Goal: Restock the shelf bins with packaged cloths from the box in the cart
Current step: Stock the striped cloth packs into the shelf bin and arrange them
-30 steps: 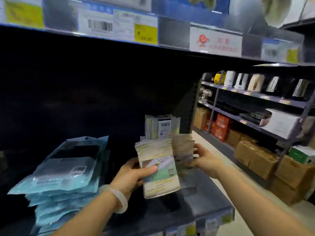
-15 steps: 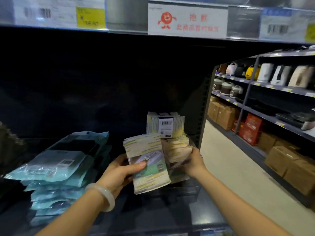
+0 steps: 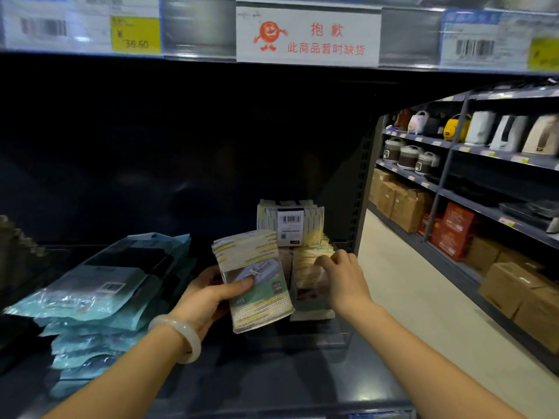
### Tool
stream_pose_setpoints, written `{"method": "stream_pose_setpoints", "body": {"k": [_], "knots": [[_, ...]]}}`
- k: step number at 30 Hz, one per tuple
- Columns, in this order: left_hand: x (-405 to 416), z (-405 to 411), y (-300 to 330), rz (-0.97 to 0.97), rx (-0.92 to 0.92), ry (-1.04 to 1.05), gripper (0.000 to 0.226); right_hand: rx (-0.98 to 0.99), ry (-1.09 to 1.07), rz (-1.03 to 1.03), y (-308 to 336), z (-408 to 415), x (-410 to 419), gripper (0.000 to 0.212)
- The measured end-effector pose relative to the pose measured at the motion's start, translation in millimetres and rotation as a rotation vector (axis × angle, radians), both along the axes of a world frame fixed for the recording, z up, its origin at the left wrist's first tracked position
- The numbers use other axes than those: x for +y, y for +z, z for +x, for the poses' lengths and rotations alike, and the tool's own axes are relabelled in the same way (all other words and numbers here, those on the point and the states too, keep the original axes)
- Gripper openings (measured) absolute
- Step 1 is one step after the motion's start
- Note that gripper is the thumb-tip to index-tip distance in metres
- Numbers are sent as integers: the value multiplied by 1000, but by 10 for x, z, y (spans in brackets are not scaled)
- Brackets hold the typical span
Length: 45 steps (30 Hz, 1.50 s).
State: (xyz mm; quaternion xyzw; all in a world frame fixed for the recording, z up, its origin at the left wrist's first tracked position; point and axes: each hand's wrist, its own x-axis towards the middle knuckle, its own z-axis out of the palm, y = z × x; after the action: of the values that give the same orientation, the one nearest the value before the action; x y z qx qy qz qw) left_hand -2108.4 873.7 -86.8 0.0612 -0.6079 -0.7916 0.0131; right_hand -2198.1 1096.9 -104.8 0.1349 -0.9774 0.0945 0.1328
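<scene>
A thick stack of packaged cloths in clear wrap with yellow-and-white printed cards and a green picture panel (image 3: pixel 257 279) is held upright, tilted slightly back, just above the front of the dark shelf (image 3: pixel 302 376). The left hand (image 3: pixel 208 294) wraps it from the left side, thumb across the front card and fingers behind, so this grip is closed around the stack. A pale, translucent bangle (image 3: pixel 178 337) sits on the left wrist.

Just to the right, touching the held stack or very nearly so, a row of the same cloth packs (image 3: pixel 308 267) stands inside a clear plastic shelf bin (image 3: pixel 338 334) whose front wall shows as a faint edge. The right hand (image 3: pixel 341 276) rests on top of this row, fingers curled down onto the pack edges; whether the grip pinches a pack or only presses on them cannot be told. Behind the row, a banded bundle of cloth packs with a white barcode label (image 3: pixel 290 222) stands upright.

Well to the left on the same shelf lies a slumped pile of teal plastic pouches (image 3: pixel 99 291). Overhead, the shelf edge above carries a white sign with a red cartoon figure and red Chinese characters (image 3: pixel 307 36), and a yellow price tag (image 3: pixel 134 33) to its left. Across the aisle on the right, grey shelving (image 3: pixel 447 164) holds small appliances and brown cartons.
</scene>
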Motion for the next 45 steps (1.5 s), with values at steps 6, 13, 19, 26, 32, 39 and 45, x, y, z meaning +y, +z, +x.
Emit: {"method": "stream_pose_setpoints", "body": {"k": [6,13,19,26,32,39,45], "knots": [[94,-122,15,-54,17,23,74,20,-28,-2,72,-57,95,52],[271,-370,-23,-305,21,-21,57,-63,-5,-137,102,-96,179,69],[301,-479,60,-608,87,35,91,-47,105,-170,156,-108,256,82],[266,-630,-23,-983,149,-51,108,-33,236,-186,110,-149,-4,84],[302,-676,-140,-1491,60,116,102,114,245,-132,-68,-224,-130,69],[345,-697,-284,-1642,22,49,82,190,266,-51,-259,-261,-156,68],[419,-673,-305,-1596,-14,62,81,216,254,-54,-319,-277,-111,74]]}}
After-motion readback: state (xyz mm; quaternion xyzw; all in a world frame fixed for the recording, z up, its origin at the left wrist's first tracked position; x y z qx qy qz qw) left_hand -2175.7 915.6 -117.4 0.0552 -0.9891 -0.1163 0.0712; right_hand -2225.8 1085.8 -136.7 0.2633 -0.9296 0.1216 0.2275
